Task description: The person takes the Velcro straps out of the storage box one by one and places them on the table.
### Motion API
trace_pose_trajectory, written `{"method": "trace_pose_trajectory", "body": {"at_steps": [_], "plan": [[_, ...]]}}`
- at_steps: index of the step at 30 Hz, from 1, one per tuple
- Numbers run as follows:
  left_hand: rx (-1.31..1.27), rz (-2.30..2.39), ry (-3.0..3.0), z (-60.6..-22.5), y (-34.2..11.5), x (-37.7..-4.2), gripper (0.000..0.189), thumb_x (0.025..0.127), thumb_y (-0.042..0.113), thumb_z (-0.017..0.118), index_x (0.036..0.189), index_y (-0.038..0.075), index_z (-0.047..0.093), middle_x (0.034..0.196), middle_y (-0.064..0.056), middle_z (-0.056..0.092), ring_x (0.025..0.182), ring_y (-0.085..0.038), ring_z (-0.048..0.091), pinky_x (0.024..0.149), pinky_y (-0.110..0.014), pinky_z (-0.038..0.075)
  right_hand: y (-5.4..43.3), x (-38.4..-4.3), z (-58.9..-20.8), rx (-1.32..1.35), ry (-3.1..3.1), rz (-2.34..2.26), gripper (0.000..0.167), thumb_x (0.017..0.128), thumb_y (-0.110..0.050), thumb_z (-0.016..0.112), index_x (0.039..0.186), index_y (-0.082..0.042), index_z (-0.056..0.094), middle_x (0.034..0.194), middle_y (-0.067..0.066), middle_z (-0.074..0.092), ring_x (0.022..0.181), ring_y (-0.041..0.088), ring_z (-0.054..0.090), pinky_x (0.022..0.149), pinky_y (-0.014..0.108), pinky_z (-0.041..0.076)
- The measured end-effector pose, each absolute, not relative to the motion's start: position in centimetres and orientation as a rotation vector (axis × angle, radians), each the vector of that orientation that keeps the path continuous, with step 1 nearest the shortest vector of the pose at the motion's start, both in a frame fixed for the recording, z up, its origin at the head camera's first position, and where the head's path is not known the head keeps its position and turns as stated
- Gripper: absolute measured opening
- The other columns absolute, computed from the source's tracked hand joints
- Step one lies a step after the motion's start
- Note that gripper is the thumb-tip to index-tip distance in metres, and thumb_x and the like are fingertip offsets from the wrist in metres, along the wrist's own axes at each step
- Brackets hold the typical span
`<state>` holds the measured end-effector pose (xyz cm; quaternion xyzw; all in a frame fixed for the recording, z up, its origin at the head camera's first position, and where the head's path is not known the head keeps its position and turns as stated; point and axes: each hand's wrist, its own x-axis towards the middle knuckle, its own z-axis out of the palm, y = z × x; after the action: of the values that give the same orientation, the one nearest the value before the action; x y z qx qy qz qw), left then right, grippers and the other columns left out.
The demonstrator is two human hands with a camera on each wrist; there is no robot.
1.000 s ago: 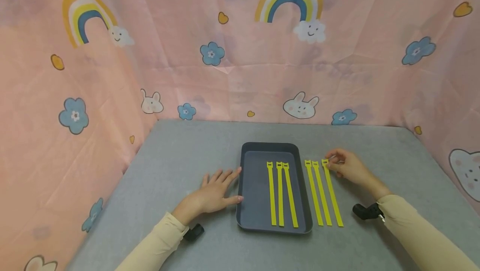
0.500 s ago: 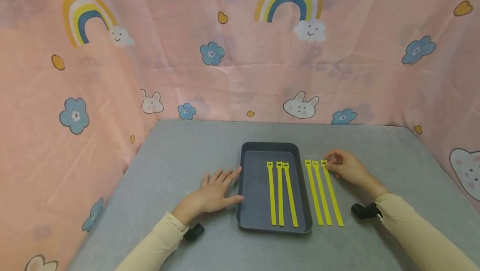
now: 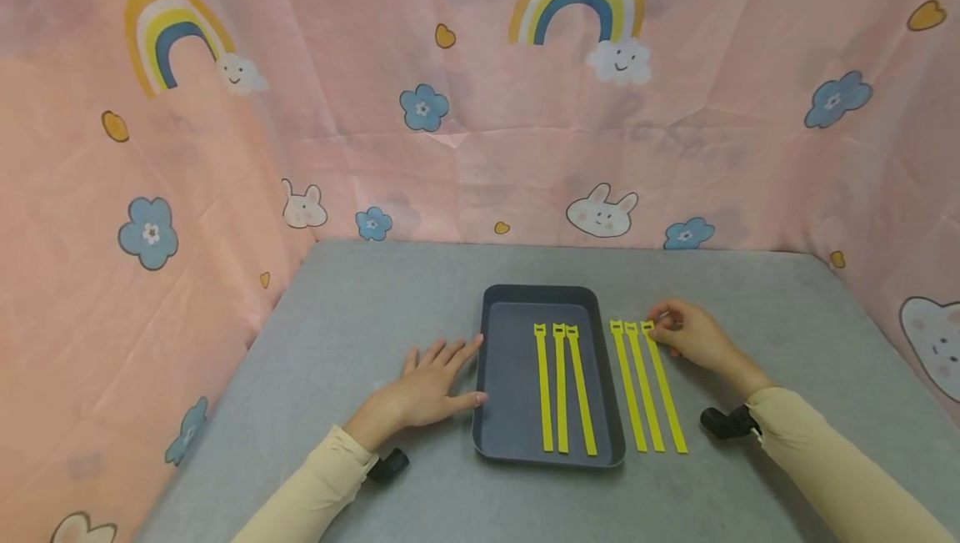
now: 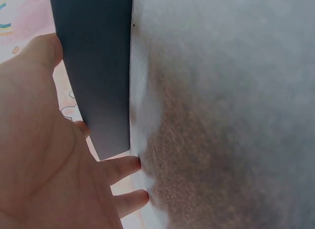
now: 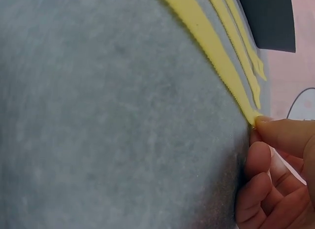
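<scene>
A dark grey rectangular tray (image 3: 510, 409) stands on the table, with three yellow cable ties (image 3: 561, 393) lying lengthwise in its right half. Three more yellow ties lie side by side on the table, just right of the tray. My right hand (image 3: 697, 339) pinches the slotted head of the outermost yellow cable tie (image 3: 667, 393) between thumb and index finger; in the right wrist view that tie (image 5: 211, 47) stretches away along the table. With fingers spread, my left hand (image 3: 423, 389) touches the tray's left wall (image 4: 98, 81) with its fingertips and thumb.
The grey table (image 3: 375, 301) extends around the tray. A pink cloth (image 3: 480, 151) with rainbows, flowers and rabbits hangs behind it and along both sides. Black devices (image 3: 727, 423) sit at both wrists, by the cream sleeves.
The head of the outermost tie has shifted slightly left, toward the other two, with my right hand. My left hand and the tray have stayed put.
</scene>
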<state>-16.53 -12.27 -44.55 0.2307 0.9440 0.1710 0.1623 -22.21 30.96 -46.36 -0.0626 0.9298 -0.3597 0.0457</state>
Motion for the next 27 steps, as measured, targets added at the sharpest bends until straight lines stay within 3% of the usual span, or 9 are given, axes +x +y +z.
{"method": "trace_pose_trajectory", "body": {"at_steps": [27], "plan": [[0.676,0.503,2.699,-44.59,-12.35,-16.41,0.084,0.094,0.065,0.05,0.16,0.034,0.007,0.167,-0.008,0.021,0.154,-0.041,0.013,0.116,-0.072,0.006,30.44,-22.14,-46.51,-0.193,2.875,-1.065,0.026,0.095,-0.012,0.064,0.116,0.003,0.058,0.085,0.012,0.064,0.061,0.011,0.054,0.054,0.027,0.048]]}}
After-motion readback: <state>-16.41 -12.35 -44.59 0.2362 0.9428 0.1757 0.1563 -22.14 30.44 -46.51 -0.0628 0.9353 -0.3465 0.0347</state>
